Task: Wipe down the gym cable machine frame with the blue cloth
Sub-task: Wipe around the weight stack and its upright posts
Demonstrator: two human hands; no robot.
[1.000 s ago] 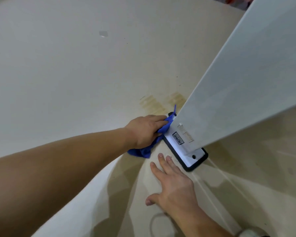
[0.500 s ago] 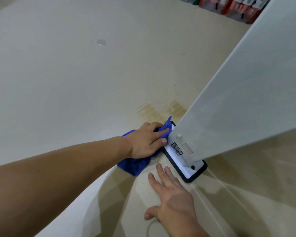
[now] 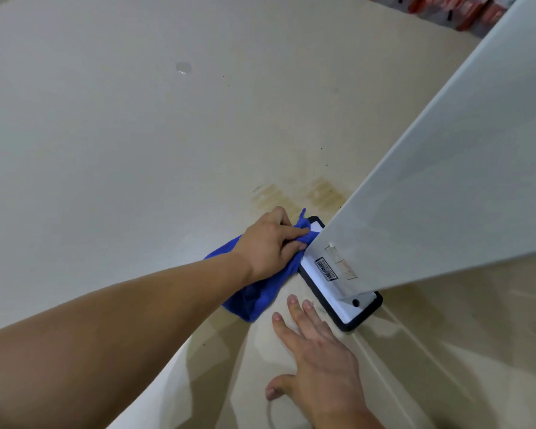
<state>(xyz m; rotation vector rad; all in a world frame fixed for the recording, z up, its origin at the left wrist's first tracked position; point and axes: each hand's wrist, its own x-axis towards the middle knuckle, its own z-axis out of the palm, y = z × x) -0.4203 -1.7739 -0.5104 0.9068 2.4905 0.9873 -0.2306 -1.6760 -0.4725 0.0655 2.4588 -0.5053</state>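
The left grip [image 3: 271, 246] holds the bunched blue cloth [image 3: 254, 300] against the foot of the white frame post [image 3: 430, 196], at its black-rimmed base plate [image 3: 342, 308]. The right grip [image 3: 319, 357] rests flat, fingers straight, on the beige floor [image 3: 106, 134] just beside the plate.

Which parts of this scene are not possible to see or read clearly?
All in the head view:
1. The label on the frame foot: too small to read.
2. Part of the blue cloth: hidden under the left hand.
3. The frame post: cut off by the top and right edges.
4. The red items, top right: blurred and cut by the edge.
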